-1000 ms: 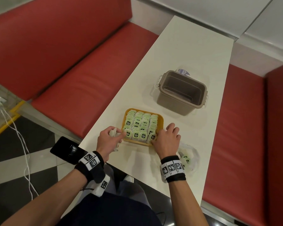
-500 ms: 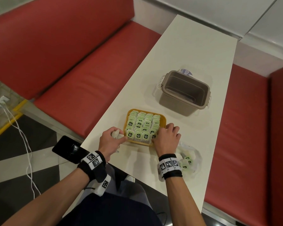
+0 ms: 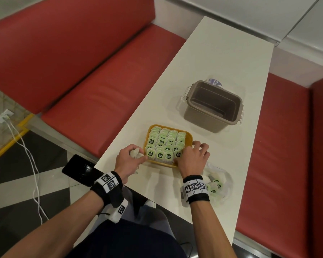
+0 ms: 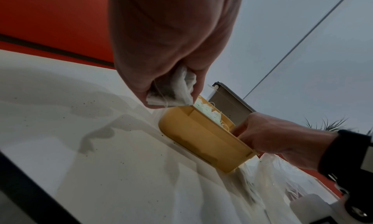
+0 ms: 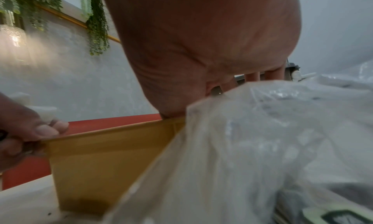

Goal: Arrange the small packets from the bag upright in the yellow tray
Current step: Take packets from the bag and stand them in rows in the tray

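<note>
**Both hands at the tray, packets packed in rows**

A long cream worktop (image 3: 222, 75) runs diagonally up the frame, red booth seating (image 3: 93, 101) to its left and right, checkered floor at lower left with a white cable (image 3: 31, 159) trailing across it. A grey-brown bin (image 3: 213, 107) stands open toward the right of centre.

Just below the bin sits the yellow tray (image 3: 189, 138), crammed with pale green packets (image 3: 166, 144) standing upright in tight rows, dark labels facing the camera. The left hand (image 3: 128, 161) is at the tray's left edge, fingers curled round a crumpled white packet (image 4: 171, 90), clamped between thumb and fingers right above the tray rim. The right hand (image 3: 191, 157) is planted on the tray's lower right corner, fingers (image 3: 203, 146) bent and spread over the rim; it carries nothing that I can see.

Lower right, beside the right wrist, the clear plastic bag (image 3: 222, 183) lies on the worktop with a few green packets inside.
</note>
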A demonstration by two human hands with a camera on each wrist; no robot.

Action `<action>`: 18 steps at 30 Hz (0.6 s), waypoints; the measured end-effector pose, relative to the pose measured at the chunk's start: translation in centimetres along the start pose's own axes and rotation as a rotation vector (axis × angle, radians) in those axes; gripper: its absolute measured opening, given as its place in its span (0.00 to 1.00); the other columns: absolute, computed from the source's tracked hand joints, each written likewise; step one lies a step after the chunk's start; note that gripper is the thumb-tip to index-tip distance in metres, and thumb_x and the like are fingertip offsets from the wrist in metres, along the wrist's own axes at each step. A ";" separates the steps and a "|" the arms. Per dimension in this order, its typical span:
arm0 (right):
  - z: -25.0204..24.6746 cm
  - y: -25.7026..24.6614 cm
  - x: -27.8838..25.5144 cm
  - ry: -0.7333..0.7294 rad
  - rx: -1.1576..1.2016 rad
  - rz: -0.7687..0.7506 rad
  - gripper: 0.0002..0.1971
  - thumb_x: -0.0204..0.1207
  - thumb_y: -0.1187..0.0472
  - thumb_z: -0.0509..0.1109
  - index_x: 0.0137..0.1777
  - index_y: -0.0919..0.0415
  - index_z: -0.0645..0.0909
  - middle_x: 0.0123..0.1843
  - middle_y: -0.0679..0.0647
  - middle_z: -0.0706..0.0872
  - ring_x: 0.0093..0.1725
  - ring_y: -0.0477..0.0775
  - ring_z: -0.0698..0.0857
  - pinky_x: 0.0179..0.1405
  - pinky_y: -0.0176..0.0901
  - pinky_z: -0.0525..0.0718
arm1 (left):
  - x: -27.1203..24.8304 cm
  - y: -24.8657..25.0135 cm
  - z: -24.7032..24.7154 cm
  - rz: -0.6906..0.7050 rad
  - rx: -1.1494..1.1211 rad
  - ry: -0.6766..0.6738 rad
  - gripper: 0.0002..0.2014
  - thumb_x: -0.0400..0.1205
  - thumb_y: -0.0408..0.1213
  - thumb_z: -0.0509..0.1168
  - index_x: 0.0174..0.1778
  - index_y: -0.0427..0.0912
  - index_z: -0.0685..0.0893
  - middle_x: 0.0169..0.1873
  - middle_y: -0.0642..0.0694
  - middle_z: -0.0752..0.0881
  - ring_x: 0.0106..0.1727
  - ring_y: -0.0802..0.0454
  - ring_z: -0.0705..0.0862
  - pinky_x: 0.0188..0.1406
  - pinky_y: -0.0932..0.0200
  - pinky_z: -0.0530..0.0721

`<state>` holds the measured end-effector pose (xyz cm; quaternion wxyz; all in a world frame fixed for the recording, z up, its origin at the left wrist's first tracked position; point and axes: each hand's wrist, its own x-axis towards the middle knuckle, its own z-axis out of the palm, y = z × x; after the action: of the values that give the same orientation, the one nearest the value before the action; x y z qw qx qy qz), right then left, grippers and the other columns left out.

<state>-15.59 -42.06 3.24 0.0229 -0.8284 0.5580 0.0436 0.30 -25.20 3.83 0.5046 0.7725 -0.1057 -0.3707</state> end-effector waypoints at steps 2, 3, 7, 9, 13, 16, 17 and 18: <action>-0.2 0.0 -0.1 -0.009 0.017 -0.010 0.18 0.65 0.41 0.91 0.43 0.53 0.91 0.73 0.56 0.84 0.74 0.68 0.71 0.68 0.64 0.74 | 0.0 0.1 0.0 0.003 -0.005 -0.003 0.13 0.75 0.32 0.86 0.42 0.52 0.90 0.47 0.40 0.91 0.40 0.45 0.87 0.34 0.50 0.88; -0.2 0.0 -0.1 -0.004 0.018 -0.011 0.19 0.65 0.41 0.90 0.43 0.53 0.91 0.73 0.56 0.84 0.74 0.68 0.72 0.68 0.64 0.74 | 0.0 0.1 0.1 0.003 -0.007 -0.002 0.13 0.75 0.32 0.86 0.42 0.52 0.90 0.46 0.39 0.91 0.39 0.45 0.86 0.33 0.50 0.88; -0.5 0.0 -0.4 0.016 0.043 -0.028 0.21 0.65 0.39 0.90 0.44 0.55 0.92 0.74 0.57 0.84 0.75 0.69 0.72 0.68 0.65 0.75 | -0.3 0.4 -0.1 -0.005 -0.012 -0.002 0.13 0.74 0.34 0.87 0.42 0.53 0.90 0.46 0.40 0.91 0.39 0.45 0.86 0.33 0.50 0.88; -0.8 0.2 -0.3 0.010 0.048 -0.041 0.24 0.64 0.36 0.90 0.47 0.54 0.93 0.76 0.56 0.83 0.76 0.69 0.71 0.70 0.65 0.75 | -0.6 0.8 -0.3 -0.019 -0.050 -0.009 0.12 0.74 0.37 0.88 0.43 0.52 0.90 0.45 0.39 0.92 0.38 0.47 0.86 0.33 0.50 0.88; -1.9 1.0 -0.2 0.043 0.109 -0.055 0.28 0.58 0.35 0.92 0.54 0.51 0.94 0.78 0.54 0.82 0.78 0.69 0.70 0.69 0.65 0.76 | -1.5 2.6 -0.8 -0.063 -0.229 -0.097 0.15 0.79 0.45 0.84 0.53 0.42 0.90 0.40 0.41 0.90 0.39 0.48 0.86 0.34 0.50 0.82; -3.8 1.2 -0.5 0.130 0.350 -0.118 0.25 0.69 0.39 0.88 0.63 0.47 0.91 0.75 0.51 0.83 0.76 0.64 0.72 0.68 0.61 0.79 | -1.9 4.0 -0.7 -0.142 -0.529 -0.210 0.14 0.85 0.42 0.78 0.59 0.37 0.85 0.46 0.37 0.84 0.39 0.46 0.85 0.30 0.56 0.79; -4.7 1.0 -0.8 0.129 0.492 -0.164 0.20 0.75 0.41 0.86 0.63 0.45 0.91 0.71 0.48 0.86 0.72 0.59 0.77 0.67 0.57 0.81 | -2.0 4.4 -0.6 -0.175 -0.622 -0.254 0.13 0.86 0.41 0.76 0.59 0.38 0.84 0.47 0.36 0.84 0.39 0.46 0.84 0.29 0.57 0.78; -5.8 0.7 -1.4 0.099 0.654 -0.218 0.14 0.79 0.43 0.83 0.61 0.44 0.91 0.65 0.45 0.88 0.66 0.53 0.83 0.64 0.52 0.84 | -2.1 4.8 -0.5 -0.204 -0.692 -0.291 0.11 0.86 0.40 0.75 0.59 0.39 0.84 0.46 0.37 0.84 0.40 0.46 0.84 0.30 0.58 0.78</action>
<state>-16.49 -41.59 9.19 0.2648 -0.8330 0.4510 -0.1804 0.17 -25.92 9.06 0.6756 0.5025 0.0327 -0.5384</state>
